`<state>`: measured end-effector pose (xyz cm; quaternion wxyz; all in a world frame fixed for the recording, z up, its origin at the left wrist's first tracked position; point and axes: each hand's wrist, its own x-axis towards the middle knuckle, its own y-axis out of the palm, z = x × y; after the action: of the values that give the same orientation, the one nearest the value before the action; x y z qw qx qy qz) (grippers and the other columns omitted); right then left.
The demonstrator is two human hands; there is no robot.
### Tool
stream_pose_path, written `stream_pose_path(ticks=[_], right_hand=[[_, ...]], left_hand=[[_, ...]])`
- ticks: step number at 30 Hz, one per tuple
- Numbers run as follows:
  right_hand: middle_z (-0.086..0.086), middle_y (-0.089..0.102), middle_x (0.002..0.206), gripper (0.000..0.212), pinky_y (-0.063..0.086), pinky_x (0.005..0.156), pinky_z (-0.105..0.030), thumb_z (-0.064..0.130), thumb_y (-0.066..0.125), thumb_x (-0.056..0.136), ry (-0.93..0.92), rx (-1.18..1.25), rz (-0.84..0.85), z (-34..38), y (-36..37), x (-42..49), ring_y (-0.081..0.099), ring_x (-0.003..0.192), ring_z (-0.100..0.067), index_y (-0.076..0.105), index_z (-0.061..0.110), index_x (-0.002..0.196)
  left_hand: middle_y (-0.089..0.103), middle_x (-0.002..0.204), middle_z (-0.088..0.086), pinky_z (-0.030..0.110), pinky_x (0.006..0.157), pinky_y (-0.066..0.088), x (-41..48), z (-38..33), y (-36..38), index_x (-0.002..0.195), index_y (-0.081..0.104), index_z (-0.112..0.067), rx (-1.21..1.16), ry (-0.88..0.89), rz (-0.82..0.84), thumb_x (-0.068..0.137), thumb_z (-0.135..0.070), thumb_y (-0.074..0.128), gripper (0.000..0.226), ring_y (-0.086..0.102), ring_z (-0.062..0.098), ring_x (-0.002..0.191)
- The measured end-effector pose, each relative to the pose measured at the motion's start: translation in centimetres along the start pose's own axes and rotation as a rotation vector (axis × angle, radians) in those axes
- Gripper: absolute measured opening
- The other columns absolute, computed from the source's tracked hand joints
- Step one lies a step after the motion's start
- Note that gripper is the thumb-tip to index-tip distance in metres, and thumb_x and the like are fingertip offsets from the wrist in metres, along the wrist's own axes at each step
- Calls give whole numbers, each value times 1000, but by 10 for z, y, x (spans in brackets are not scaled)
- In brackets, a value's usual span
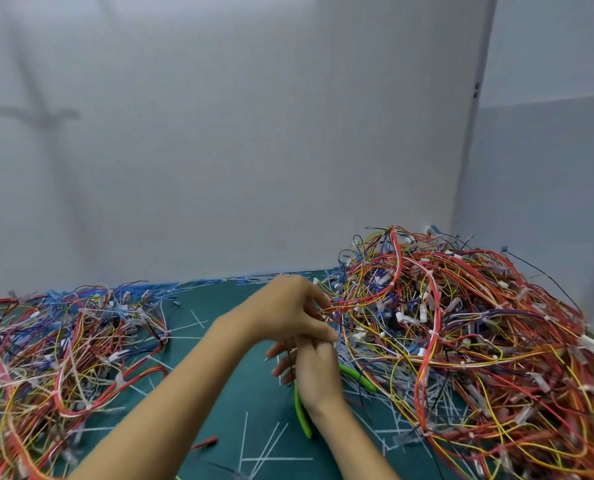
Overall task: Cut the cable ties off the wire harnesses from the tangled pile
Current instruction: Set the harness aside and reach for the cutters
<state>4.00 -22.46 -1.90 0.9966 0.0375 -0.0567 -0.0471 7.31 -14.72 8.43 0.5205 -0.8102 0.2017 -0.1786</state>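
A big tangled pile of red, yellow and blue wire harnesses (pixel 461 327) fills the right of the green mat. My left hand (pixel 288 310) reaches across to the pile's left edge and pinches a few orange and red wires there. Just below it, my right hand (pixel 314 372) holds green-handled cutters (pixel 302 414); the handles stick out beneath and to the right of the palm, and the jaws are hidden by the fingers.
A flatter spread of harnesses (pixel 56 355) covers the left of the green mat (pixel 233 382). Cut white cable ties (pixel 254 441) are scattered over the mat. A small red piece (pixel 205 442) lies near the front. Grey walls close the back and right.
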Motion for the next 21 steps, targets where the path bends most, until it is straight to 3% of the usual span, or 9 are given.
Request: stream_pose_path(ticks=[2, 5, 8, 11, 13, 16, 18, 21], right_hand=[[-12, 72, 80, 33, 47, 60, -28, 20, 43, 97, -105, 8, -16, -3, 0, 0, 64, 70, -23, 70, 18, 78], [7, 72, 99, 34, 47, 65, -27, 30, 41, 88, -232, -72, 33, 0, -3, -1, 65, 85, -17, 76, 31, 91], [8, 72, 97, 34, 49, 66, -33, 27, 45, 80, -231, -81, 92, -5, -2, -1, 64, 78, -12, 74, 33, 97], [13, 67, 94, 37, 42, 66, -20, 24, 46, 76, -266, -62, 15, -4, -2, -3, 54, 71, -3, 67, 37, 104], [20, 57, 113, 46, 39, 76, -10, 24, 48, 77, -285, -16, -52, -1, -4, -1, 54, 92, 5, 55, 39, 120], [32, 35, 134, 70, 35, 90, -3, 25, 51, 78, -281, 45, -98, -3, -6, 1, 37, 124, 15, 26, 37, 142], [26, 27, 144, 78, 31, 96, -3, 25, 52, 78, -257, 79, -64, -5, -4, 3, 33, 130, 15, 15, 32, 147], [15, 30, 149, 73, 31, 99, -7, 27, 52, 80, -211, 32, 18, -10, 4, 2, 35, 132, 8, 20, 31, 145]], left_hand=[[76, 88, -6, 11, 69, 48, -2, 5, -13, 108, 73, -20, -74, 5, 59, 73, -27, 84, 37, 65, -9, 71], [77, 83, 0, 13, 69, 52, 0, 7, -26, 96, 77, -13, -49, 22, -13, 76, -5, 78, 22, 67, -7, 67], [76, 77, 8, 20, 65, 58, 6, -4, -34, 91, 76, -5, -131, 45, -164, 76, 5, 70, 19, 70, 4, 62], [74, 78, 17, 37, 69, 62, 16, -22, -40, 87, 74, -4, -377, 21, -419, 78, 6, 71, 14, 74, 25, 69], [73, 80, 21, 35, 67, 62, 24, -39, -42, 89, 72, 0, -574, 24, -542, 79, 6, 72, 12, 74, 27, 69], [72, 85, 26, 29, 65, 61, 34, -66, -49, 91, 69, 6, -939, 40, -686, 78, 8, 74, 14, 73, 29, 67], [70, 89, 27, 29, 68, 61, 40, -80, -60, 96, 66, 10, -1189, 58, -718, 77, 9, 75, 21, 73, 29, 67], [68, 81, 22, 25, 66, 60, 47, -102, -68, 101, 62, 13, -1375, 110, -706, 79, 13, 71, 24, 70, 24, 60]])
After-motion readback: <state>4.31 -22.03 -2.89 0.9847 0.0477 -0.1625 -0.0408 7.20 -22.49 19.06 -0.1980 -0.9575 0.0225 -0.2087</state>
